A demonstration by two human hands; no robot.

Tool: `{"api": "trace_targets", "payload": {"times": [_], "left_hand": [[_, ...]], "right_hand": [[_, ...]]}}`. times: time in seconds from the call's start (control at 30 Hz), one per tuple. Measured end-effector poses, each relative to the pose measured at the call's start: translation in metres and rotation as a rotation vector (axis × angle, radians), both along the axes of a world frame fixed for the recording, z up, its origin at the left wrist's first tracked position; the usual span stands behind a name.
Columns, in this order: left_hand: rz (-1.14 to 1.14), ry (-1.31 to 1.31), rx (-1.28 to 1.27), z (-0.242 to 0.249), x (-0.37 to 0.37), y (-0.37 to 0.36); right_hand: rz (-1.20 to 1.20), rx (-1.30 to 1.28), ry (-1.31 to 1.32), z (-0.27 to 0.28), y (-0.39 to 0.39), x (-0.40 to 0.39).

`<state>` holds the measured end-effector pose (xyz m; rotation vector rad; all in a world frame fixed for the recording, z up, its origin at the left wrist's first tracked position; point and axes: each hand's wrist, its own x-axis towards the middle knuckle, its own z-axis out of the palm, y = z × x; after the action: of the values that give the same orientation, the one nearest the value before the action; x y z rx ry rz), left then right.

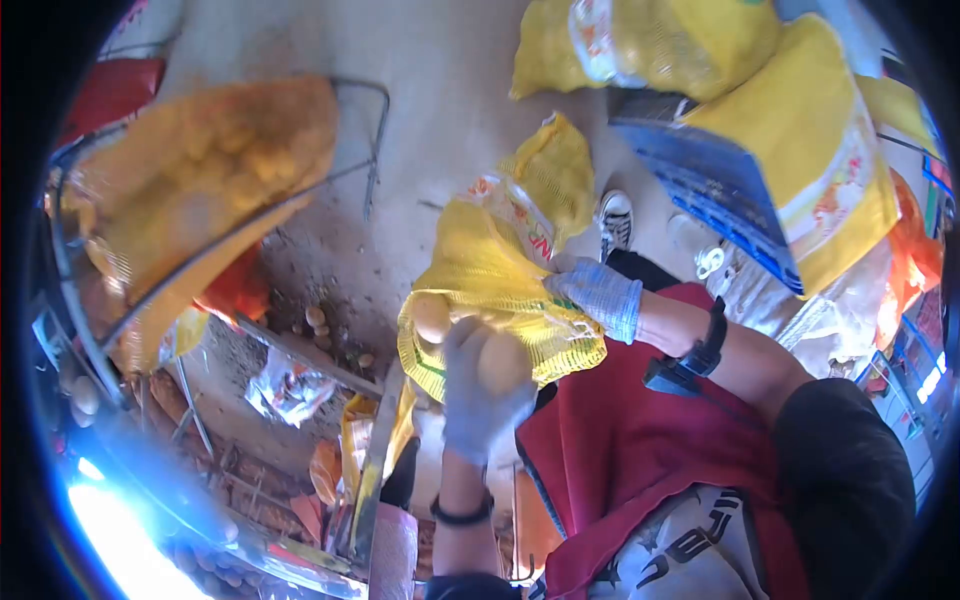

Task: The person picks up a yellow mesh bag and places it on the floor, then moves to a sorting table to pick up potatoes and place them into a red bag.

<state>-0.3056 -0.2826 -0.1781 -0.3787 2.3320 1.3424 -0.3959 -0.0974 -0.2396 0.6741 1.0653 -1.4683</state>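
Note:
A yellow mesh bag (470, 245) with a printed label hangs in front of my body, its mouth turned toward me. My right hand (595, 290), in a pale knit glove, is closed on the bag near its rim. At the bag's mouth my gloved left hand (485, 390), slightly blurred, is closed around a large potato (503, 362). Another potato (432, 315) shows just beyond the left fingers, against the inside of the mesh. The bag's lower part bulges toward the floor.
At left, an orange sheet (220, 150) slung on a metal frame (370, 130) holds many potatoes. Filled yellow sacks (690, 45) lie ahead, near a blue plastic crate (700, 180). Loose potatoes (316, 318) and a clear plastic bag (290, 385) lie on the dirty floor.

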Motion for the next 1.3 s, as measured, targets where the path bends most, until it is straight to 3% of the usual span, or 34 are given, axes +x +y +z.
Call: {"api": "trace_targets", "payload": {"times": [0.03, 0.07, 0.1, 0.13, 0.23, 0.27, 0.33, 0.4, 0.43, 0.47, 0.53, 0.57, 0.63, 0.7, 0.73, 0.77, 0.87, 0.9, 1.0, 1.03, 1.13, 1.17, 1.3], "left_hand": [[0.076, -0.372, 0.154, -0.031, 0.001, 0.011], [0.026, -0.603, 0.081, -0.036, -0.017, 0.025], [-0.025, -0.494, -0.014, -0.05, -0.008, 0.033], [-0.074, -0.383, -0.106, -0.06, 0.003, 0.04], [-0.067, 0.154, -0.339, 0.012, 0.001, 0.046], [0.029, 0.289, -0.54, 0.027, 0.0, 0.046], [0.404, 0.085, -0.611, -0.015, 0.018, 0.047], [0.525, -0.342, 0.069, -0.08, 0.013, 0.035], [0.733, -0.626, 0.435, -0.074, -0.022, 0.05], [0.57, -0.641, 0.329, -0.08, -0.044, 0.051], [0.251, -0.651, 0.116, -0.091, -0.08, 0.048], [0.343, -0.555, 0.12, -0.085, -0.08, 0.052], [0.086, -0.19, 0.088, -0.087, -0.033, 0.011], [0.2, -0.123, 0.26, -0.034, -0.047, 0.017], [0.451, -0.255, 0.449, 0.028, -0.062, 0.046], [0.361, -0.231, 0.297, 0.046, -0.063, 0.048], [0.286, -0.16, 0.323, 0.082, -0.077, 0.077], [0.17, -0.12, 0.221, 0.09, -0.077, 0.082], [0.002, 0.249, 0.217, 0.109, -0.087, 0.099], [0.05, 0.108, 0.315, 0.139, -0.11, 0.11], [-0.304, 0.568, 0.123, 0.16, -0.16, 0.131], [-0.142, 0.066, 0.283, 0.176, -0.173, 0.139], [-0.244, 0.019, 0.293, 0.189, -0.182, 0.165]], "right_hand": [[0.008, 0.0, 0.024, -0.001, 0.011, -0.002], [0.015, 0.002, 0.04, -0.006, 0.023, 0.003], [0.088, 0.046, 0.303, -0.022, 0.034, 0.02], [0.051, 0.062, 0.226, -0.009, 0.047, 0.01], [-0.052, 0.077, 0.067, 0.027, 0.078, -0.016], [-0.021, 0.092, 0.099, 0.029, 0.085, -0.018], [0.037, 0.123, 0.166, 0.022, 0.095, -0.01], [-0.042, 0.17, 0.238, 0.027, 0.096, -0.007], [-0.085, 0.169, 0.282, 0.03, 0.097, -0.006], [-0.132, 0.17, 0.323, 0.031, 0.097, -0.001], [0.153, 0.346, 0.926, 0.005, 0.108, 0.014], [0.135, 0.415, 0.874, -0.002, 0.111, 0.019], [0.089, 0.44, 0.794, -0.005, 0.117, 0.025], [0.035, 0.374, 0.748, -0.022, 0.132, 0.036], [-0.123, 0.35, 0.54, 0.009, 0.128, 0.024], [-0.303, 0.344, 0.34, 0.042, 0.123, 0.011], [-0.263, 0.466, 0.262, 0.081, 0.148, 0.017], [-0.396, 0.441, 0.168, 0.09, 0.158, 0.023], [-0.7, 0.364, -0.038, 0.111, 0.166, 0.048], [-0.763, 0.361, -0.042, 0.115, 0.16, 0.058], [-0.887, 0.243, -0.073, 0.117, 0.157, 0.075], [-0.917, 0.192, -0.077, 0.118, 0.162, 0.073], [-1.136, 0.032, -0.207, 0.14, 0.158, 0.086]]}}
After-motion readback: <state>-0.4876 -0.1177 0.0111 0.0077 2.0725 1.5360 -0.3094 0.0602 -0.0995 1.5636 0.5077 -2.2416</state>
